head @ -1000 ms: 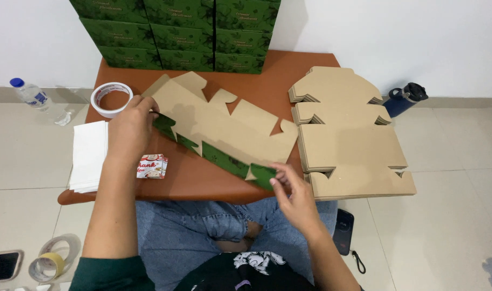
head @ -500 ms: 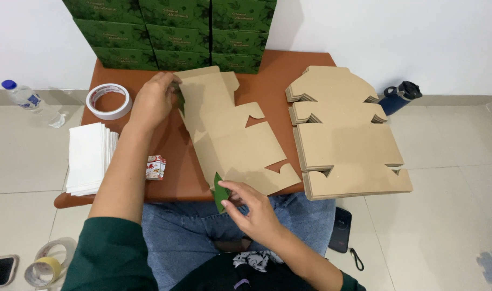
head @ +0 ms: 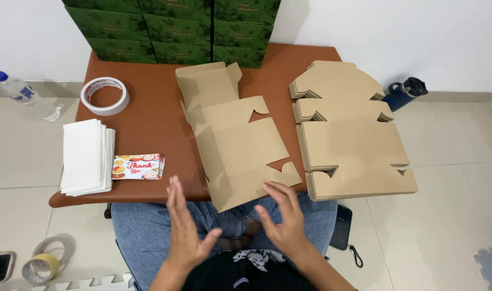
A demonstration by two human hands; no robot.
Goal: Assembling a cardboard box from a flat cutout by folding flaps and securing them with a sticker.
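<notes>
Head view, left to right: a clear water bottle (head: 25, 96) lies on the floor. On the brown worktop (head: 149, 116) sit a roll of tape (head: 105, 96), a stack of white paper (head: 87, 157) and some small colourful cards (head: 138, 166). Green boxes (head: 173, 29) are stacked at the back. In the middle lies one flat cardboard box sheet (head: 238, 137), brown side up, its near corner sticking out over the worktop edge. The left hand (head: 185, 226) hangs over the lap, fingers spread, holding nothing. The right hand (head: 283, 215) is spread wide too, fingertips just at the sheet's near edge. Further right is a pile of flat cardboard sheets (head: 348, 134), then a dark blue bottle (head: 402, 92) on the floor. To fold well, I think both hands should press flat along a crease line.
</notes>
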